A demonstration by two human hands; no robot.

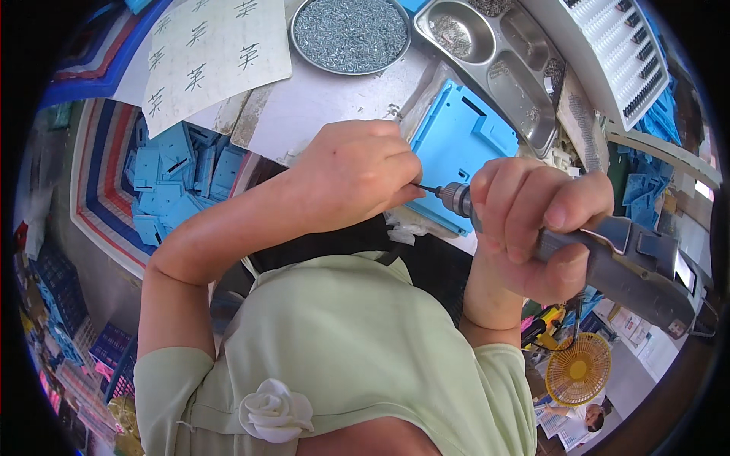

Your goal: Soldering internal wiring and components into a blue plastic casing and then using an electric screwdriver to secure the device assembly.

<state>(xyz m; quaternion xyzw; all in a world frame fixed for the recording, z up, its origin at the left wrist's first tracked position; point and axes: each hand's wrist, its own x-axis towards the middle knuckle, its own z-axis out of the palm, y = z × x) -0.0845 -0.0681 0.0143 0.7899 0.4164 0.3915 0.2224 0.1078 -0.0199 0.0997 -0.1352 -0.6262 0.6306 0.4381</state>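
Observation:
My right hand (532, 220) is wrapped round a grey electric screwdriver (631, 277), its chuck and thin bit pointing left. At the bit's tip, the thumb and fingers of my left hand (361, 171) are pinched together; whatever they hold is too small to make out. Beneath and beyond the screwdriver, a light-blue plastic panel (449, 140) with slots and raised edges lies on the table, partly covered by my hands. A round metal dish (295, 47) full of small silvery metal pieces stands beyond my left hand.
A steel compartment tray (498, 34) with small parts stands at the far right, beside a white rack (616, 53) of black pieces. Paper with handwriting (220, 53) lies far left. Blue panels (171, 175) fill a striped bag (99, 182). Another person (585, 418) sits lower right.

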